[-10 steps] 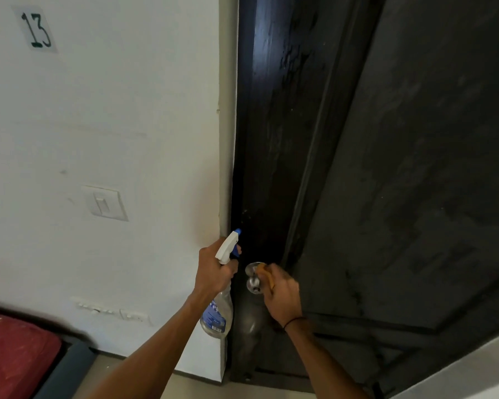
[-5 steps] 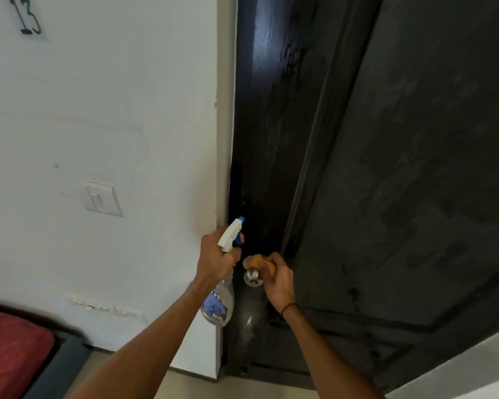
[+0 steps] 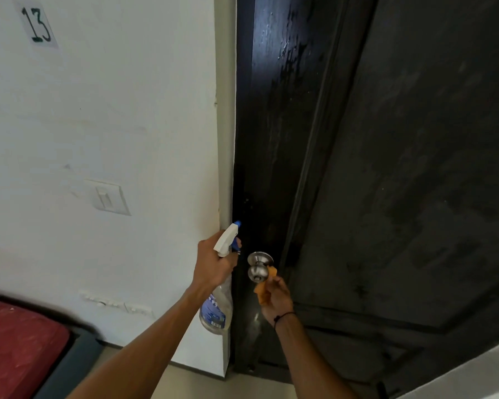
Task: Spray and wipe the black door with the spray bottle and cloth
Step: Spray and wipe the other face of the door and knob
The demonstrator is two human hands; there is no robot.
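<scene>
White wall [image 3: 127, 110] with a taped "13" label [image 3: 38, 24] and light switch [image 3: 107, 197] at left; black door [image 3: 386, 168] at right. The right hand [image 3: 275, 300], earlier covering the knob [image 3: 258, 267], now sits below it, fingers pinching the orange cloth [image 3: 264, 290]. The left hand [image 3: 213, 263] grips the spray bottle [image 3: 218, 300] beside the door edge, long axis near-vertical, nozzle aimed up-right at the door.

a: what's on the left?
b: white wall [image 3: 121, 116] w/ a paper label "13" [image 3: 38, 24] top left, a white light switch [image 3: 107, 197] mid-height, a low socket strip [image 3: 118, 305] near the bottom.
a: and below?
b: red cushion [image 3: 15, 344] on a grey base [image 3: 69, 361] bottom left, beige floor [image 3: 185, 384]. pale wall edge [image 3: 473, 375] bottom right.
</scene>
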